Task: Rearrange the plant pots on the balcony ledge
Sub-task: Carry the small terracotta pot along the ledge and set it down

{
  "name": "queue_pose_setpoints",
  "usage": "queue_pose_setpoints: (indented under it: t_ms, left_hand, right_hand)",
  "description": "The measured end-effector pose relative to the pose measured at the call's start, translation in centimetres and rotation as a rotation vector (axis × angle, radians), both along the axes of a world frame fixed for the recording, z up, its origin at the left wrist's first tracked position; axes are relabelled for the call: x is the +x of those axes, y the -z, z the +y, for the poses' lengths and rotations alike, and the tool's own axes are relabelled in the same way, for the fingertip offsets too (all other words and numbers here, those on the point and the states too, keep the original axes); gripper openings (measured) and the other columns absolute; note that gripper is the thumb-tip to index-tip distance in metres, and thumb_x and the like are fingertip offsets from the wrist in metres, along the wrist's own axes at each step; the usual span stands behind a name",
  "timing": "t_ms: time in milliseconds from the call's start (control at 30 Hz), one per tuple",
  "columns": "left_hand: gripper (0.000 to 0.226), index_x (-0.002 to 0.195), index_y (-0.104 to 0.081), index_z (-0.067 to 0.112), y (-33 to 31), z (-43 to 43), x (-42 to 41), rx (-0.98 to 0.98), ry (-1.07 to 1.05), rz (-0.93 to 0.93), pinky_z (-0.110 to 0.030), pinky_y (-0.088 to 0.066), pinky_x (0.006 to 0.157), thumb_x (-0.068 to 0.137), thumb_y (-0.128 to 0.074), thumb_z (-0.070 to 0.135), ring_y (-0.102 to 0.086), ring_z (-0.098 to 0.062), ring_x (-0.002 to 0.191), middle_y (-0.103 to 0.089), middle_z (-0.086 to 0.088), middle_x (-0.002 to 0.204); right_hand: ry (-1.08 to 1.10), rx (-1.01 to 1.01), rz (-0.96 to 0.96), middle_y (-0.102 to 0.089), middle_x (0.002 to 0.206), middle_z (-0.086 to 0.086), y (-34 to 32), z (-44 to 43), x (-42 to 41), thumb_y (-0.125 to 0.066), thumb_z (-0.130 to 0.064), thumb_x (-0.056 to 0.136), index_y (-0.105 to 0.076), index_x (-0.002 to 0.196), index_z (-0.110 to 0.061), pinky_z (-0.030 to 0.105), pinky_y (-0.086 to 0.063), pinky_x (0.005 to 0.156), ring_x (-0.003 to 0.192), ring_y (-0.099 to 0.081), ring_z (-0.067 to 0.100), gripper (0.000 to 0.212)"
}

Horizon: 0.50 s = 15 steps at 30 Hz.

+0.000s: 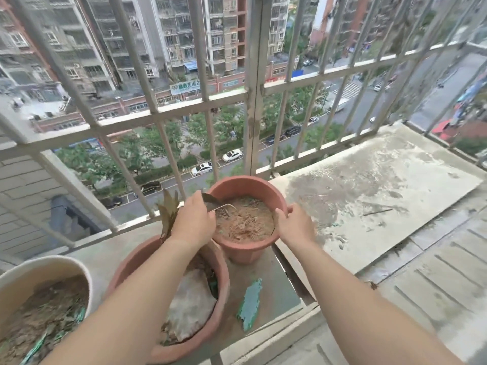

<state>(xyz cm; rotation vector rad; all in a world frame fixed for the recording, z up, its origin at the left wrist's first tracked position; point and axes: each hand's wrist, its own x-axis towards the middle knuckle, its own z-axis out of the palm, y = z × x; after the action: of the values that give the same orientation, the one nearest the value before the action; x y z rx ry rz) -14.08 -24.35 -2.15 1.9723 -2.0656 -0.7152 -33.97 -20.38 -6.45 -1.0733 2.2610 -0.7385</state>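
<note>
Balcony ledge, lower frame: cream pot lower left, then large terracotta pot. At centre, left hand and right hand clasp opposite rims of the small terracotta pot, evidently balancing it for moving. Railing stands behind.

The grey slab on the right of the ledge lies bare apart from a few small twigs and gives wide open room. The left is crowded: a terracotta pot of soil, a larger terracotta pot just near-left of it, a cream pot beyond. Railing bars close the far side. A green shard lies on the near strip.
</note>
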Motion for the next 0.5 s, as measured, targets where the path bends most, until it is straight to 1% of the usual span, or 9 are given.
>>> queue_pose_setpoints:
  t_ms: [133, 200, 267, 333, 400, 467, 500]
  left_hand:
    - [0.049, 0.138, -0.031, 0.005, 0.7, -2.0, -0.9, 0.044, 0.043, -0.012, -0.042, -0.039, 0.099, 0.094, -0.047, 0.016, -0.044, -0.036, 0.128, -0.034, -0.017, 0.144]
    - [0.051, 0.140, -0.030, 0.009, 1.1, -2.5, -0.8, 0.037, 0.078, 0.005, -0.037, -0.041, 0.090, 0.092, -0.048, 0.009, -0.045, -0.033, 0.126, -0.031, -0.013, 0.145]
    - [0.057, 0.143, -0.030, 0.013, 1.5, -2.6, -0.6, 0.044, 0.140, 0.041, -0.030, -0.038, 0.084, 0.090, -0.049, 0.003, -0.047, -0.030, 0.122, -0.031, -0.009, 0.142]
    - [0.060, 0.143, -0.032, 0.017, 1.7, -2.2, -0.4, 0.058, 0.200, 0.090, -0.027, -0.038, 0.089, 0.088, -0.052, 0.002, -0.046, -0.026, 0.120, -0.033, -0.006, 0.137]
    - [0.061, 0.142, -0.033, 0.020, 1.8, -1.7, -0.5, 0.080, 0.256, 0.130, -0.028, -0.040, 0.093, 0.087, -0.054, 0.003, -0.045, -0.023, 0.120, -0.033, -0.003, 0.133]
    - [0.062, 0.142, -0.033, 0.023, 1.9, -1.1, -0.6, 0.092, 0.294, 0.149, -0.026, -0.038, 0.093, 0.086, -0.054, 0.005, -0.046, -0.023, 0.119, -0.032, -0.003, 0.132]
    - [0.062, 0.142, -0.032, 0.022, 2.1, -1.0, -0.6, 0.089, 0.293, 0.158, -0.025, -0.035, 0.093, 0.086, -0.054, 0.007, -0.045, -0.024, 0.120, -0.032, -0.004, 0.132]
  right_hand:
    - [0.037, -0.080, -0.057, -0.055, 0.075, 0.000, 0.1, 0.2, 0.1, -0.050, -0.024, 0.090, -0.048, 0.084, -0.015, 0.031, -0.032, 0.064, 0.076, -0.052, 0.025, 0.011]
    - [0.090, -0.110, -0.121, -0.052, 0.069, -0.006, 0.1, 0.7, 0.5, -0.051, -0.021, 0.089, -0.045, 0.082, -0.018, 0.030, -0.031, 0.061, 0.071, -0.051, 0.022, 0.009]
    - [0.185, -0.120, -0.193, -0.053, 0.068, -0.005, 0.2, 1.6, 0.9, -0.051, -0.021, 0.087, -0.046, 0.078, -0.016, 0.029, -0.030, 0.053, 0.065, -0.051, 0.019, 0.011]
    - [0.283, -0.137, -0.256, -0.054, 0.067, -0.002, 0.5, 2.9, 1.0, -0.049, -0.019, 0.085, -0.045, 0.074, -0.017, 0.028, -0.030, 0.049, 0.059, -0.049, 0.013, 0.011]
    - [0.359, -0.166, -0.259, -0.054, 0.065, -0.001, 0.8, 4.0, 0.9, -0.050, -0.019, 0.082, -0.045, 0.072, -0.017, 0.029, -0.031, 0.049, 0.057, -0.049, 0.014, 0.011]
    - [0.388, -0.185, -0.241, -0.057, 0.064, -0.004, 1.0, 4.5, 0.4, -0.052, -0.024, 0.083, -0.050, 0.076, -0.017, 0.027, -0.034, 0.050, 0.059, -0.053, 0.015, 0.010]
    - [0.378, -0.185, -0.230, -0.057, 0.065, -0.007, 1.0, 4.4, 0.2, -0.053, -0.028, 0.085, -0.051, 0.080, -0.019, 0.026, -0.034, 0.050, 0.059, -0.054, 0.011, 0.010]
